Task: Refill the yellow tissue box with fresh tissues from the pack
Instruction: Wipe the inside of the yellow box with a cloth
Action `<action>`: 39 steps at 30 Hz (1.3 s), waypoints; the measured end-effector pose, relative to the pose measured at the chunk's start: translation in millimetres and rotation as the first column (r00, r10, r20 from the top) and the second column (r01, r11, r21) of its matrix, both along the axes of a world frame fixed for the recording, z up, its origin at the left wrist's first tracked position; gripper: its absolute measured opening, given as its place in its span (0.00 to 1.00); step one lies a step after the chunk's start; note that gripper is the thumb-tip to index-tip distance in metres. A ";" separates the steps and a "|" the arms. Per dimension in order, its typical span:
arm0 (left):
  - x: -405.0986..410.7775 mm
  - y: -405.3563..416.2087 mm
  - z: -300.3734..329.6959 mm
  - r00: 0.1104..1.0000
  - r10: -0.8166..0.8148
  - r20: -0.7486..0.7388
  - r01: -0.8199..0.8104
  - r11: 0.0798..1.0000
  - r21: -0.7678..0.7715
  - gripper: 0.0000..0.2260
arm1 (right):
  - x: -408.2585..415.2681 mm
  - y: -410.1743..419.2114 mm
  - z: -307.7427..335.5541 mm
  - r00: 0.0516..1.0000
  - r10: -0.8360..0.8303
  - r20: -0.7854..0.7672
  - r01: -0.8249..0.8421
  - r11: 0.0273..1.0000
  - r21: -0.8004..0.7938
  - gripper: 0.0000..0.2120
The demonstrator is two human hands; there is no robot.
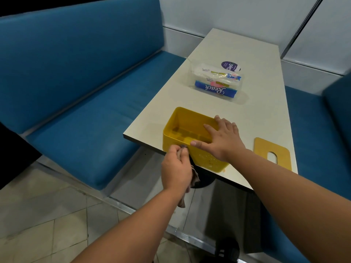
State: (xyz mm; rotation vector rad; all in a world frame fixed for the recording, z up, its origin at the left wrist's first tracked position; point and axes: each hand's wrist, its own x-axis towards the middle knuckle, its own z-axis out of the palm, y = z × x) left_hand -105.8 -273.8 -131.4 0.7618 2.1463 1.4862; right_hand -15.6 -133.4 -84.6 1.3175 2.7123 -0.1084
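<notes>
The yellow tissue box (178,126) stands open and empty at the near left corner of the table, partly over the edge. My right hand (220,138) lies across its near right rim with fingers spread, the thumb along the front wall. My left hand (175,170) grips a brownish cloth (194,178) against the box's front left corner; the cloth hangs down below the hand. The box's lid (264,150), yellow with an oval slot, lies flat to the right. A clear tissue pack (215,80) with a blue label lies farther back on the table.
The cream table (237,44) runs away from me toward a white wall. Blue padded benches (76,92) flank it on both sides. A round purple sticker (230,65) sits behind the pack. The black table base (204,179) and tiled floor (38,215) lie below.
</notes>
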 end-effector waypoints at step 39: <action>-66.2 2.9 -0.7 0.982 0.109 0.154 -0.113 0.993 0.018 0.09 | -0.3 -2.1 -0.1 1.000 0.005 -0.001 -0.005 1.000 -0.024 0.50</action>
